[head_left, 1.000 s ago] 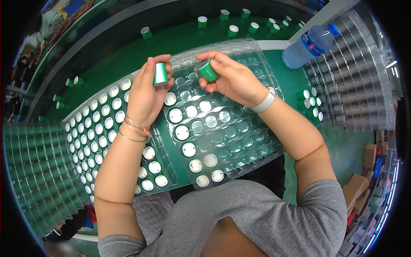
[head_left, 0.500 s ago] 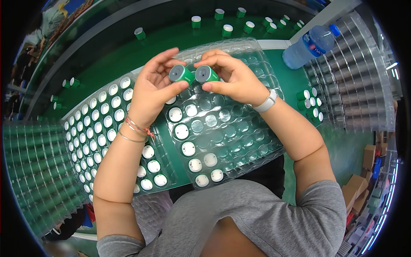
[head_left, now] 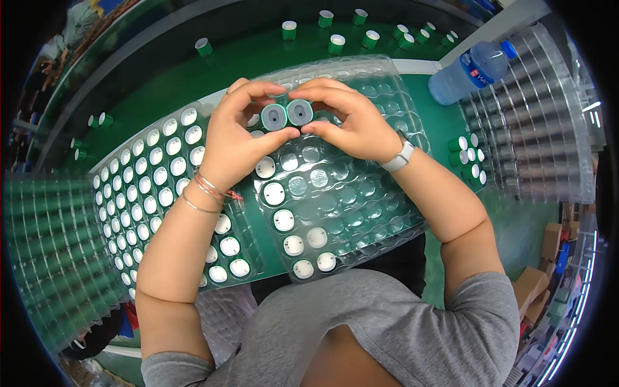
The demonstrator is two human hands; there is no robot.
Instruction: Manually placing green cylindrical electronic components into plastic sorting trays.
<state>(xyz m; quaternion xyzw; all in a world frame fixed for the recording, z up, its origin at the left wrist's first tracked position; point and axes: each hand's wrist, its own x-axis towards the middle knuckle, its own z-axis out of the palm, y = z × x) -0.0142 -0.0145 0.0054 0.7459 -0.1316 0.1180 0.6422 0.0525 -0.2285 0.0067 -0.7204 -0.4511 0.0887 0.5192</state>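
My left hand point(head_left: 237, 132) and my right hand point(head_left: 361, 122) are raised over a clear plastic blister tray point(head_left: 371, 206). Between the fingers and thumb of the left is a short green cylinder point(head_left: 274, 118) with a dark grey end face. The right pinches a matching green cylinder point(head_left: 300, 113). The two cylinders are side by side and appear to touch, grey faces toward me, each with a small dark hole. Round white-topped pieces point(head_left: 274, 193) fill the tray's left column and a few near pockets; many other pockets are bare.
Left of it lies another clear tray full of white-topped pieces point(head_left: 150, 204). Green cylinders with white tops point(head_left: 336, 44) stand scattered on the green surface beyond; a cluster point(head_left: 459, 144) stands at right. A water bottle point(head_left: 474, 72) leans near upright clear trays point(head_left: 532, 116). More clear trays point(head_left: 55, 238) are at left.
Both cylinders have been turned so their grey faces point more directly at me, and they have come together. My left hand has moved slightly right. The rest of the view has shifted slightly.
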